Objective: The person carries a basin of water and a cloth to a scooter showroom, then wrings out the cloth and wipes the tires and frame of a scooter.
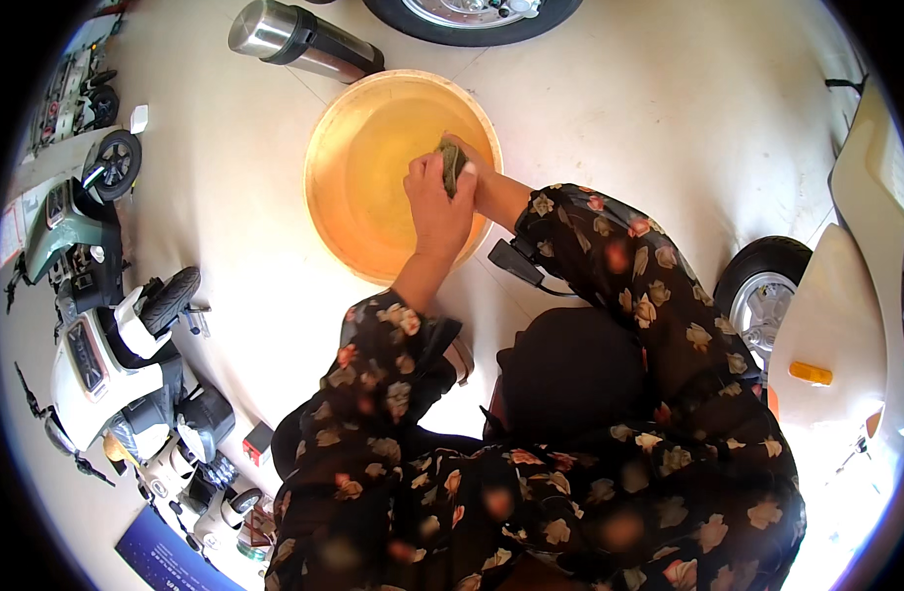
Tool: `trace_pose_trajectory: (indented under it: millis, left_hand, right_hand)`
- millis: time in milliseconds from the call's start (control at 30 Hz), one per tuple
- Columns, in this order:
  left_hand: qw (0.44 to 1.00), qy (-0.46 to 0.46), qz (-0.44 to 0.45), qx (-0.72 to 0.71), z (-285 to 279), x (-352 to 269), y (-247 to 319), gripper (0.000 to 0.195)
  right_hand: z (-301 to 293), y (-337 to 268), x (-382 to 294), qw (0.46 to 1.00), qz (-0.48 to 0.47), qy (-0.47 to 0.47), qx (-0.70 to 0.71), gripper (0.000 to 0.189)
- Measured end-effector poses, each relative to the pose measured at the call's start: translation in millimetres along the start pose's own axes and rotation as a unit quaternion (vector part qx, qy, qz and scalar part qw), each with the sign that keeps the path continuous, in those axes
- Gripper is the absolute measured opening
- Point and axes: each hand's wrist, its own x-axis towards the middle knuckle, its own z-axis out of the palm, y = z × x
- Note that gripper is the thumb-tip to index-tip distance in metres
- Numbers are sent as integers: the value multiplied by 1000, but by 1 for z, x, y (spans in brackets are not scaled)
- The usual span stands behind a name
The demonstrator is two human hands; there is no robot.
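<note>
A bunched greenish-brown cloth (453,167) is squeezed between my two hands over a round orange-yellow plastic basin (334,221). My left hand (441,210) wraps its near side, fingers curled round it. On the other side my right hand (480,171) presses against the same cloth, its fingers partly hidden behind it. The basin stands on the floor and seems to hold some water, yellowish in look. Both hands are above its right part.
Beyond the basin lies a steel vacuum flask (315,44), near a wheel (470,18). A white scooter (829,310) stands at right, several more scooters (112,354) at left. A small red and black box (258,443) sits on the tiled floor.
</note>
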Motion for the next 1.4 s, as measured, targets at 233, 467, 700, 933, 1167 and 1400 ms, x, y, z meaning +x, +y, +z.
trace_pose_trajectory:
  millis: [233,467,700,933,1167,1400]
  left_hand:
    - [996,52,-63,-24,14,21,-10,34]
    - [967,-32,-249,48,-21,54,-100,51]
    - [985,-14,-38,170,-12,18,-133,56]
    - [967,-155,-200,24,10,-14,-174,62]
    - [990,-82,-48,102,-18,14,-43,27]
    - [995,85,-35,49,8,-2,21,30]
  right_hand:
    - [29,5,-26,994,-68,68,-47,32]
    - [47,20,-12,897,-127,224,-360,39]
    - [29,-21,-14,870,-109,380,-293,56]
    - [40,-6,-30,914,-24,260,-311,68]
    - [16,-16,-2,980,21,115,-162,47]
    - [-6,-11,-2,999,-37,-23,-30,38]
